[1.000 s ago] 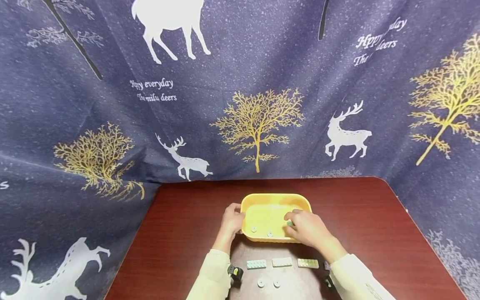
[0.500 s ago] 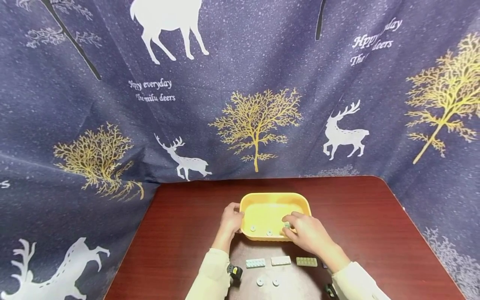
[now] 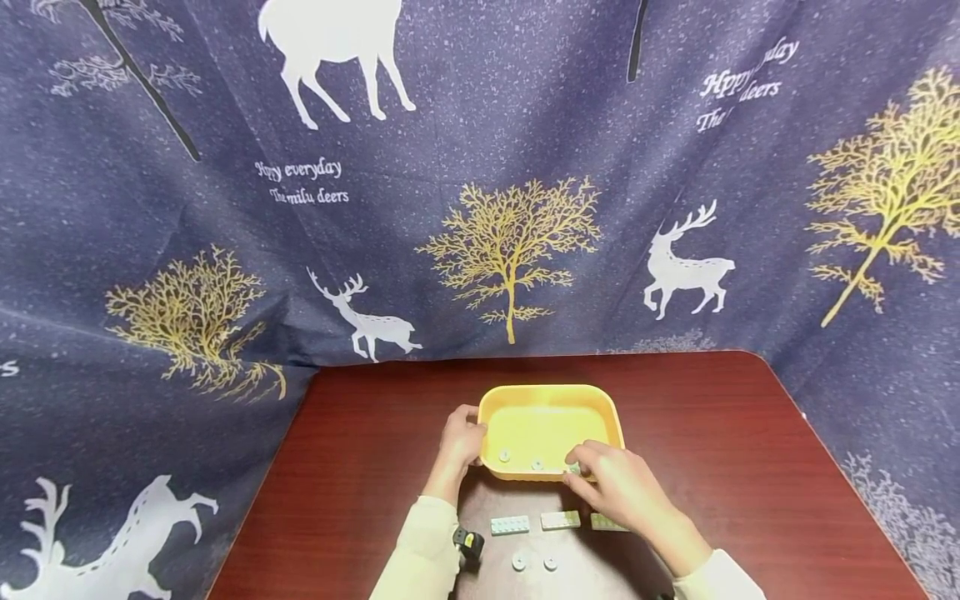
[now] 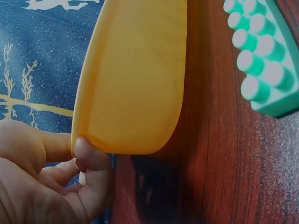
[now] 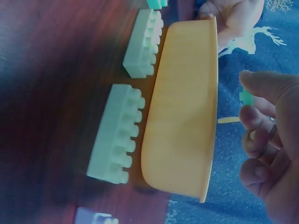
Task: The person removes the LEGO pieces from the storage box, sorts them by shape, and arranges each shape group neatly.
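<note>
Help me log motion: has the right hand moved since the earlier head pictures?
Yes: the right hand has drawn back, away from the table's far edge.

I see the red-brown, wood-grained table [image 3: 367,433] as smooth and glossy, with pale glare well away from its far edge. Midway between its left and right edges, the yellow, round-cornered tray [image 3: 540,421] reads to me as smooth, thin-walled plastic with a soft sheen. The pale green, oblong, studded bricks [image 3: 510,525] look like hard plastic, satin-smooth; so does the small green piece [image 5: 247,98] in the right hand [image 5: 282,140]. Past the far edge hangs dark blue, printed cloth [image 3: 435,142], matt and creased. On my feed the cream sleeves [image 3: 420,542] look like matt cloth too.
</note>
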### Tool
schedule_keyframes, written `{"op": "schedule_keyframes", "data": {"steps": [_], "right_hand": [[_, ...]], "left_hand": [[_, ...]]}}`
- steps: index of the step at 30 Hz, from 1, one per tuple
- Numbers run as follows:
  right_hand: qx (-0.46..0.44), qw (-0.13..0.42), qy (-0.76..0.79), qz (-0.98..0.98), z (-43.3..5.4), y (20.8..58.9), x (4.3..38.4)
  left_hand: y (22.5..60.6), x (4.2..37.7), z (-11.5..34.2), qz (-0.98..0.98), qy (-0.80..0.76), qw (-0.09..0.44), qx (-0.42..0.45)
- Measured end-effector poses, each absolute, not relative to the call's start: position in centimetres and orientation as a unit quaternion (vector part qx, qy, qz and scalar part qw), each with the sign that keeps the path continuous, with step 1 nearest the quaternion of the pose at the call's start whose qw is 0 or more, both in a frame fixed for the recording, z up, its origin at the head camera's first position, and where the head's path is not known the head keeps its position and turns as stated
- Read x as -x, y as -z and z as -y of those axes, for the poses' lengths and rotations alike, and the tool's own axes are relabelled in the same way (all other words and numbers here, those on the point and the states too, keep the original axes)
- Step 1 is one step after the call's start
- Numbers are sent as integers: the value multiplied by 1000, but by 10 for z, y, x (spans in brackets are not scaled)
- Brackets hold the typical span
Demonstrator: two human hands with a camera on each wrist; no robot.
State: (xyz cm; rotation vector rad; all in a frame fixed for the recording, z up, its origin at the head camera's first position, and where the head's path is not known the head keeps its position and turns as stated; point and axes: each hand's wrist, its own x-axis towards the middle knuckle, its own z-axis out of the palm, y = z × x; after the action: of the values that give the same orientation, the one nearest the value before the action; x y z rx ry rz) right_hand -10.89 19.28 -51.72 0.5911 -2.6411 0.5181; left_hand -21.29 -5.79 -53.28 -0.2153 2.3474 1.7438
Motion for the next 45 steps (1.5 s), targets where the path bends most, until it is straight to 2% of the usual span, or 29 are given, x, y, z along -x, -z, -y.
{"op": "schedule_keyframes", "data": {"steps": [21, 27, 36, 45], "right_hand": [[-200, 140, -218, 945, -187, 540, 69], [-214, 143, -219, 941, -186, 544, 62], [-235, 97, -226, 940, -187, 549, 52], [-267, 91, -221, 934, -190, 558, 49]], "left_hand": [[537, 214, 58, -794, -593, 109, 74], [538, 216, 58, -794, -592, 113, 78], [535, 215, 58, -791, -597, 114, 76], [538, 216, 58, -791, -597, 114, 79]]}}
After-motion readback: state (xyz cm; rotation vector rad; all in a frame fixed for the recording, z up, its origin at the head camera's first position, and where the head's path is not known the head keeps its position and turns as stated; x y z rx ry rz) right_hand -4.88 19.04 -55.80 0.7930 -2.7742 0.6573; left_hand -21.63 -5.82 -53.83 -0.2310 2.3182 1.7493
